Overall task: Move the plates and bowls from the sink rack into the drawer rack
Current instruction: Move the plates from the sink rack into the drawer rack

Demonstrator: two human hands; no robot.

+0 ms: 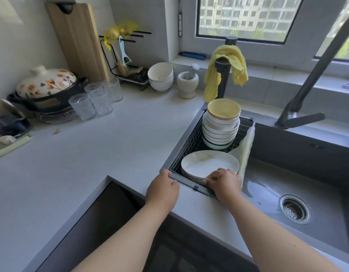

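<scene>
A wire sink rack (191, 142) sits in the left end of a dark sink (299, 173), set into a pale grey worktop (91, 154). In the near part of the rack lies a small stack of white plates (209, 162), lying flat; just beyond it, in the far part, stands a tall stack of white bowls (220, 128) with a yellow-faced dish on top. The right hand (224, 183) is at the near right edge of the plates, its fingers curled over and under the rim so that it grips the stack there. The left hand (162, 190) rests on the near left corner of the rack's frame, its fingers bent over the edge and touching it; how firmly it holds the frame I cannot tell. A pale cloth (245, 154) hangs over the rack's right side into the sink. Below the worktop's near edge a dark drawer opening (110, 218) shows; its inside is too dim to make out. To the far left on the worktop stand four clear glasses (97, 99), a flowered pot lid on a dark pot (46, 83), a wooden board (79, 40) leaning on the wall, tilted white bowls (160, 76) and a stone mortar with pestle (187, 81). A yellow rag (226, 69) is draped over a dark tap (222, 79).
</scene>
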